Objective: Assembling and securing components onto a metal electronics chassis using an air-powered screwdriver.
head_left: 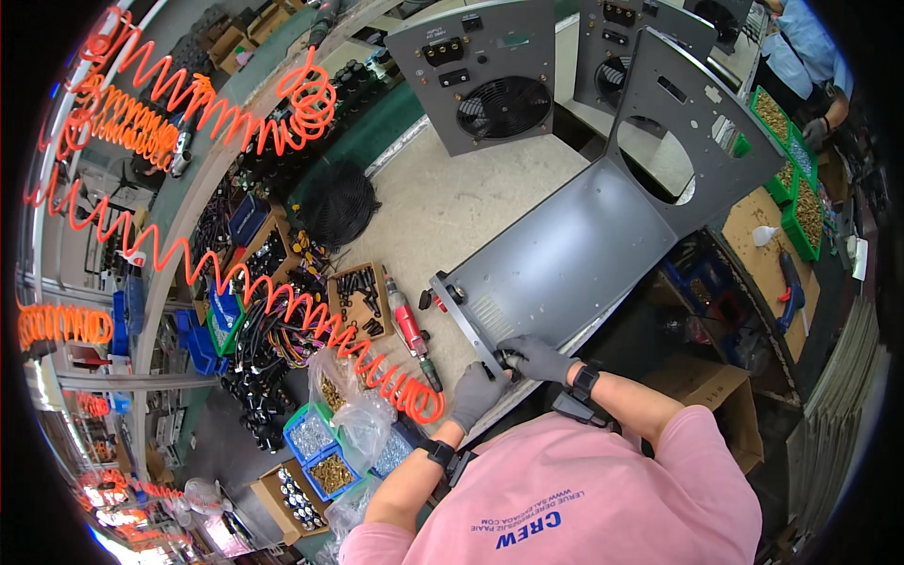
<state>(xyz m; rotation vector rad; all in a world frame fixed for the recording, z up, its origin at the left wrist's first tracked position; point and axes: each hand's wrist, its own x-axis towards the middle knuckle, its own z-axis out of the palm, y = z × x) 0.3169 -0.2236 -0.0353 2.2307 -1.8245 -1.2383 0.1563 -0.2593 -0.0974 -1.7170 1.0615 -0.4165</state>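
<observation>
A bent grey sheet-metal panel (565, 254) lies on the bench in front of me, its flat part low and its cut-out end standing up at the far right. At its near left edge is a narrow flange (471, 320) with black and red fittings (443, 294). My right hand (539, 359), in a grey glove, is closed on a small black part (509, 359) at the near corner. Close beside it, my gloved left hand (477, 392) has its fingers bent against the outer side of the flange. What its fingertips hold is hidden.
Left of the panel lie a red pneumatic screwdriver (407, 325) on a coiled orange hose (301, 315), a box of black parts (358, 299) and a black fan grille (337, 202). Blue screw bins (330, 471) stand lower left. Another fan panel (480, 80) stands behind; a co-worker (810, 56) is far right.
</observation>
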